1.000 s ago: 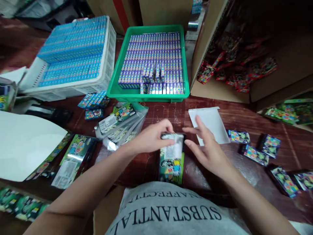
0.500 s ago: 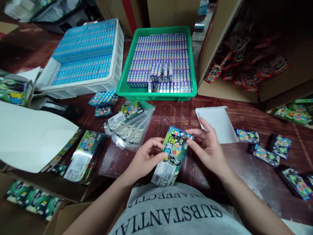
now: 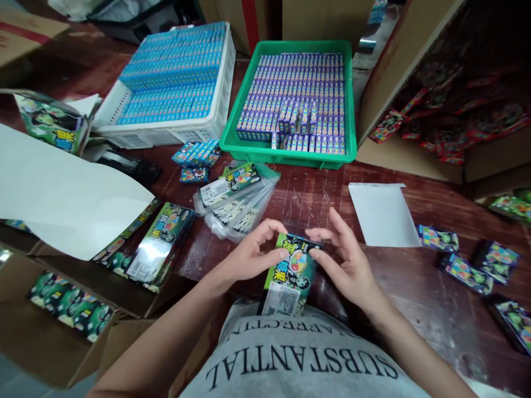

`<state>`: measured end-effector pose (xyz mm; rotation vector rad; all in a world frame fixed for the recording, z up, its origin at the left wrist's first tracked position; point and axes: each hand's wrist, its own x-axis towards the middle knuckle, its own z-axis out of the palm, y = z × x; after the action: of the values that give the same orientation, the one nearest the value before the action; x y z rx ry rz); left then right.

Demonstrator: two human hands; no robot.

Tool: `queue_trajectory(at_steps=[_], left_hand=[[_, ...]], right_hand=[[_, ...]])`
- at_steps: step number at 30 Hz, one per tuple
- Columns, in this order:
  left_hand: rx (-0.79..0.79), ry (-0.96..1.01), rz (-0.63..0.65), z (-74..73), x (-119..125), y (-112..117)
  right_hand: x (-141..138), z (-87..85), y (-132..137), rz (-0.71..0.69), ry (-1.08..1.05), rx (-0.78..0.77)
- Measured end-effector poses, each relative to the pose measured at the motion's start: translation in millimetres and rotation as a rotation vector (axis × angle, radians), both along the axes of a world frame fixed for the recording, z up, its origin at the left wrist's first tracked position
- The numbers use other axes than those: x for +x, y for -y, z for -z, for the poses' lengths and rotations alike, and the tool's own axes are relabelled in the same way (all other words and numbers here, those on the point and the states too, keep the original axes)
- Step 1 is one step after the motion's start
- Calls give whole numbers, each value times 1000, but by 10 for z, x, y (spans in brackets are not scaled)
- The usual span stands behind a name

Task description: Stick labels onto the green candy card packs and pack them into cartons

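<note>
In front of my shirt is a green and black printed candy packet [image 3: 295, 264] with a white label panel on its lower part. My left hand [image 3: 257, 253] pinches the packet's upper left edge between thumb and curled fingers. On the upper right edge, my right hand [image 3: 346, 265] grips with its thumb on the printed face, its index finger raised and the other fingers behind. Clear film shows at the packet's top end. Just beyond my left hand lies a fan of similar clear-topped packets [image 3: 238, 193]. What the packet contains is hidden.
A green tray [image 3: 290, 157] of small purple boxes and a white crate [image 3: 166, 135] of blue boxes stand at the back. Loose blue boxes [image 3: 197, 153] lie before them. Right are a white card [image 3: 384, 215], several loose boxes [image 3: 467, 271] and an open carton [image 3: 418, 157]; cartons [image 3: 25, 326] stand left.
The blue piece showing at the packet's top edge is no longer visible. Both hands still hold the packet near its top. The view has shifted, so the surroundings sit further right.
</note>
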<state>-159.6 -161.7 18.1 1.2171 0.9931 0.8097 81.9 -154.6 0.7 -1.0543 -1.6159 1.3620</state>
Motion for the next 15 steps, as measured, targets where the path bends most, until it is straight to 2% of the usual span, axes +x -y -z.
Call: queue_trajectory(at_steps=[6, 9, 11, 15], left_hand=[[43, 5, -234, 46, -20, 1], [2, 56, -356, 99, -44, 45], [-2, 47, -373, 100, -81, 76], [15, -8, -295, 29, -150, 119]], right_hand=[[-191, 28, 63, -135, 7, -59], [-314, 25, 79, -47, 39, 39], [-375, 16, 82, 29, 7, 38], [-429, -54, 37, 69, -78, -104]])
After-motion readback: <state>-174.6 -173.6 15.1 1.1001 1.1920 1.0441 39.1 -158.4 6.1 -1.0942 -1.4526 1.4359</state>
